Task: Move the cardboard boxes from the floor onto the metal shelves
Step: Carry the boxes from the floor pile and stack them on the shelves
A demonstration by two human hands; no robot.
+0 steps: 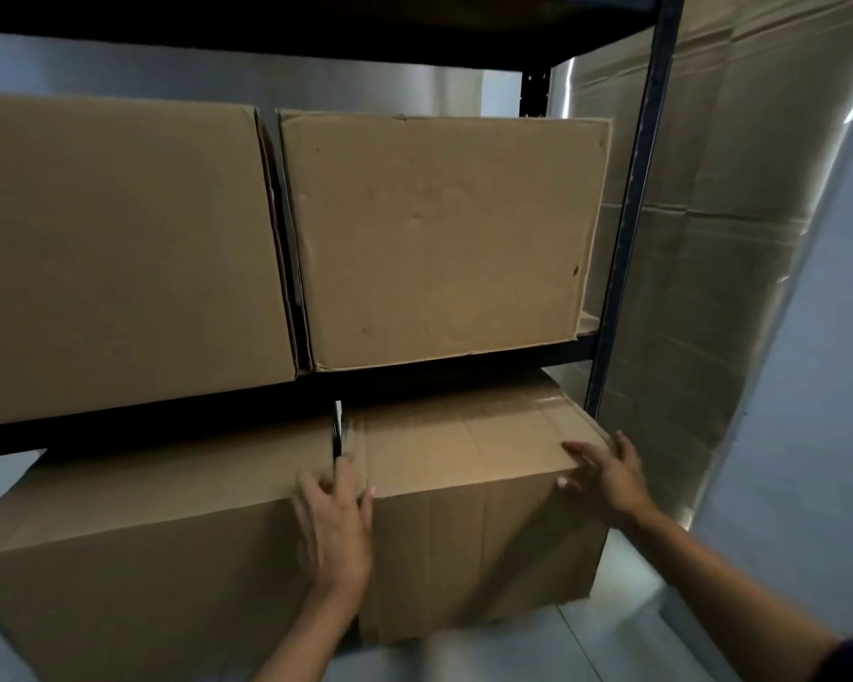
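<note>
1. The box [474, 509] I'm working on sits straight ahead and a bit below me, at the lowest level of the rack [626, 238], under the shelf beam. Its back is tucked under the beam and its front face sticks out toward me, so it looks only partly in.

2. My left hand [333, 524] is on its top-left front corner, fingers curled over the edge right at the gap to the neighbouring box [144, 558]. My right hand [606, 477] lies near the top-right corner, fingers spread fairly flat on the top. So I'm touching both front corners, not really holding anything.

3. What matters is that the box needs to go away from me, deeper into the bay. Its longer side seems to run front to back, though the wide lens makes that a guess. Both hands are about equally near; the left has the firmer hold.

4. The upper shelf already carries two boxes: one left [119, 248], one right [439, 238].

5. Hard to tell: whether the box rests on a bottom shelf or the floor, since its base is blurred. The rear is hidden under the beam. Something wrapped in plastic [710, 238] stands just right of the upright.
</note>
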